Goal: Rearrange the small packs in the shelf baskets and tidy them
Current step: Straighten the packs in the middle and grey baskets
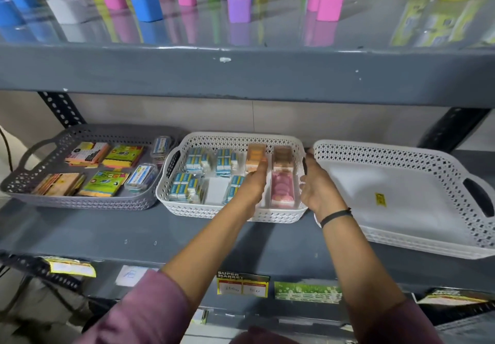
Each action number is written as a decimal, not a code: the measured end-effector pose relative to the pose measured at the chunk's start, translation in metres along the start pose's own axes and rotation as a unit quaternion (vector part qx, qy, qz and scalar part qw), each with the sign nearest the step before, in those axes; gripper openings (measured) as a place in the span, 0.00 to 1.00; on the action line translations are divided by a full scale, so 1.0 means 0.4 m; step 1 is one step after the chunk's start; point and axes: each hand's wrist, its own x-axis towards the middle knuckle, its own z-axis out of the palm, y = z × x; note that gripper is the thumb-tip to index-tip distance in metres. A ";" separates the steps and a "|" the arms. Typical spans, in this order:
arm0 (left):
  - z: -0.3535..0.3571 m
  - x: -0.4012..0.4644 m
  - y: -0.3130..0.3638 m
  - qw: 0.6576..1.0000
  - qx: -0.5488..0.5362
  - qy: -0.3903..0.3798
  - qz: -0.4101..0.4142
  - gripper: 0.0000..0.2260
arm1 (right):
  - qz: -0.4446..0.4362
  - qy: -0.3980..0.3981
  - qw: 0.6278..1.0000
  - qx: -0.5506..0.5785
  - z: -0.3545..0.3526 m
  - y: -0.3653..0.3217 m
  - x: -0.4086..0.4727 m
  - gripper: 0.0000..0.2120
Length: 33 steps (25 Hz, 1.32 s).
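A white perforated basket [230,140] sits mid-shelf. It holds several blue-and-white small packs [195,157], an orange clear box [255,153] and a long clear box of pink pieces [281,191]. My left hand [253,180] reaches into the basket, its fingers resting against the orange box's right side. At the basket's right rim is my right hand [316,183], fingers around the rim beside the pink box. Whether either hand grips firmly is unclear.
A grey basket [88,204] at left holds sticky-note pads and small clear cases. At right lies a white basket [401,156] holding only a yellow sticker. Coloured bottles stand on the upper shelf [241,75]. Price tags hang on the shelf's front edge.
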 end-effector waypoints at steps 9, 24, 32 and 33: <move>0.058 0.107 0.002 0.991 -0.074 -0.040 -0.102 0.26 | 0.063 -0.039 0.997 -0.013 0.005 0.023 0.042 0.26; -0.188 0.115 -0.015 0.993 -0.005 0.043 -0.106 0.35 | 0.065 -0.122 0.972 -0.192 0.156 0.111 0.058 0.28; -0.194 0.128 -0.025 0.988 0.023 -0.013 -0.155 0.35 | 0.090 -0.109 0.970 -0.199 0.170 0.127 0.063 0.30; -0.193 0.127 -0.025 0.987 0.033 -0.006 -0.156 0.36 | 0.098 -0.107 0.970 -0.197 0.168 0.124 0.060 0.30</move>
